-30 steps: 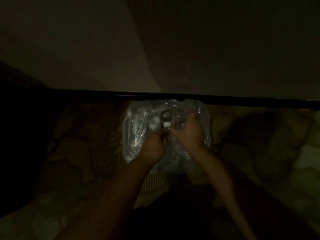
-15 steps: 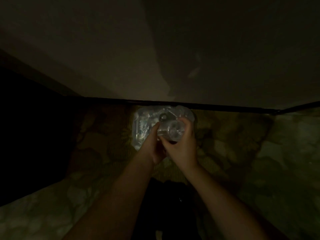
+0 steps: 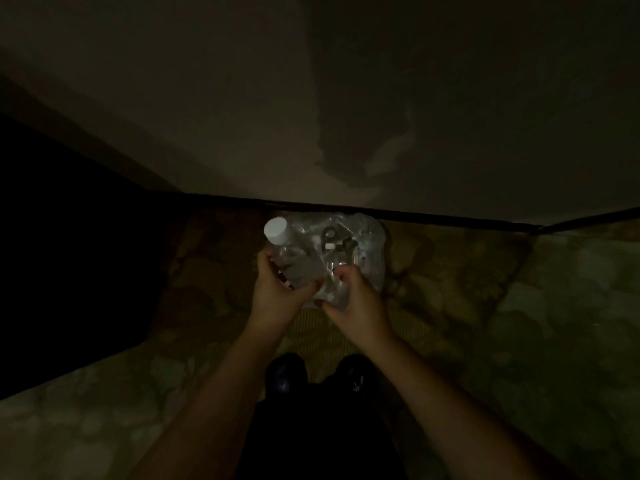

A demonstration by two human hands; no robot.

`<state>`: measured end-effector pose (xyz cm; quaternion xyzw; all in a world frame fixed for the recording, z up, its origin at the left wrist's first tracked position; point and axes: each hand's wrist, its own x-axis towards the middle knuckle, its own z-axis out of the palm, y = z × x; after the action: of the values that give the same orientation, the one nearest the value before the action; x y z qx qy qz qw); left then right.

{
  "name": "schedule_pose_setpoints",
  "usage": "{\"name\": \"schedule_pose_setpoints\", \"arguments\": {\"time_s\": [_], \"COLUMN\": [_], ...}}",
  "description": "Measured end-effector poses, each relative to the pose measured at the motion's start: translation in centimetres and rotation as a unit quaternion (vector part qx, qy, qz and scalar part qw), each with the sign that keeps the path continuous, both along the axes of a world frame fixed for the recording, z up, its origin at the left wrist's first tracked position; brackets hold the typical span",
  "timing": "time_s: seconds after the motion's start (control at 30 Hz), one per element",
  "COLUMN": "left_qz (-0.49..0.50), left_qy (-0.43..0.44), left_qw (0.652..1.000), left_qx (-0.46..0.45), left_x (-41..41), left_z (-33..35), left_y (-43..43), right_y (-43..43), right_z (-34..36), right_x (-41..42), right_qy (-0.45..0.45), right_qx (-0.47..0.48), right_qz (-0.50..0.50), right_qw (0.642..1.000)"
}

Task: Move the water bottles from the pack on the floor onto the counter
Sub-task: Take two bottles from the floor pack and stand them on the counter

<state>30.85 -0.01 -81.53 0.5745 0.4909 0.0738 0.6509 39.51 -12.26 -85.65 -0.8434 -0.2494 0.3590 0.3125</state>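
Bottle [image 3: 292,258] in the left hand [image 3: 277,296], held over the pack [image 3: 360,251] on the floor [image 3: 450,306]. Clear plastic, white cap [image 3: 276,229] at the upper left. Long axis slanted, cap end away from the body and leftward, base down toward the palm and hidden there. Cap tipped toward the camera, round top in plain sight. Left grip closed round the lower body, fingers [image 3: 265,263] curled over the left side, thumb [image 3: 306,289] across the near side. Right hand [image 3: 353,306] just beside, at the near right edge of the pack; grip pinched, fingertips [image 3: 341,273] drawn in against crumpled wrap, though too dim to tell whether wrap or nothing sits between them. Pack torn open, against the dark baseboard [image 3: 433,216] below the wall [image 3: 207,116]. More bottle tops faintly visible inside, count unclear. Patterned carpet underfoot, two dark shoes [image 3: 287,375] below the forearms. Scene very dark throughout, detail poor.
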Motion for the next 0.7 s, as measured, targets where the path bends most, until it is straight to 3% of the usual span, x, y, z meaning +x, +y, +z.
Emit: {"name": "schedule_pose_setpoints", "arguments": {"time_s": [0.33,0.7], "left_qz": [-0.049,-0.091], "left_qy": [0.072,0.134], "left_qw": [0.996,0.987], "left_qx": [0.033,0.023], "left_x": [-3.8,-4.6], "left_z": [-9.5,-24.0], "left_y": [1.7,3.5], "right_y": [0.5,4.6], "right_z": [-13.0,-29.2], "right_x": [2.4,5.2], "right_qy": [-0.018,-0.057], "right_qx": [-0.139,-0.192], "right_qz": [0.062,-0.033], "right_qw": [0.988,0.979]}}
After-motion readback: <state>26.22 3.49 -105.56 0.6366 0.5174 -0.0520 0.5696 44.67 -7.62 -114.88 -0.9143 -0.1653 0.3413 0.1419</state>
